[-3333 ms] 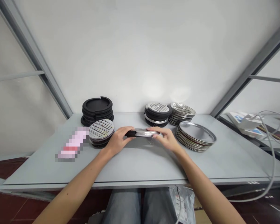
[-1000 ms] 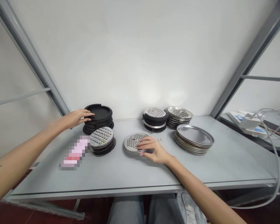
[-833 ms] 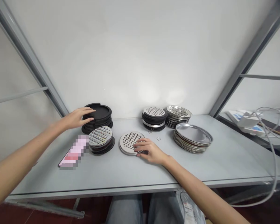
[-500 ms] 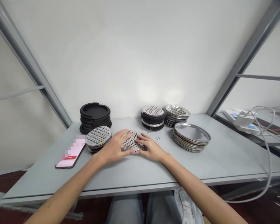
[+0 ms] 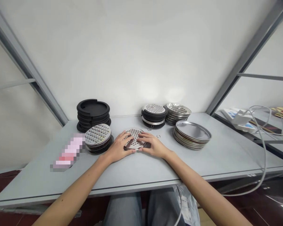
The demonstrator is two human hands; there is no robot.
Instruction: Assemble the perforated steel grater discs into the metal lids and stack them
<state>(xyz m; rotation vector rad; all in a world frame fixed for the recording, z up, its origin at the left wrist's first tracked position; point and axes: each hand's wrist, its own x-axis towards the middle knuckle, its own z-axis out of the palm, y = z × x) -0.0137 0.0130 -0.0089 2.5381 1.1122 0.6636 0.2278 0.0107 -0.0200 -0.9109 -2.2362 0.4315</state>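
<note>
A round metal grater disc [image 5: 135, 135], full of punched holes, lies in front of me at the table's middle. My left hand [image 5: 119, 148] grips its left side, fingertips on the top face and thumb at the near rim. On the opposite side my right hand [image 5: 154, 146] holds it the same way, fingers curled over the edge. The two thumbs almost meet at the near rim. Whether another part lies beneath the disc is hard to see. Just left of my left hand is a stack topped by a coarse grater disc [image 5: 98, 134].
Black round holders [image 5: 93, 113] are stacked at the back left, beside a pixelated phone [image 5: 70, 152]. Behind my hands stand a black-ringed grater stack [image 5: 154, 114], more grater discs [image 5: 178, 110] and small metal rings [image 5: 158, 136]. Plain metal lids [image 5: 192, 131] are piled to the right.
Both hands stay at the grater disc, with fingers shifted slightly along its rim. The whole view has moved a little, and the stacks look otherwise the same.
</note>
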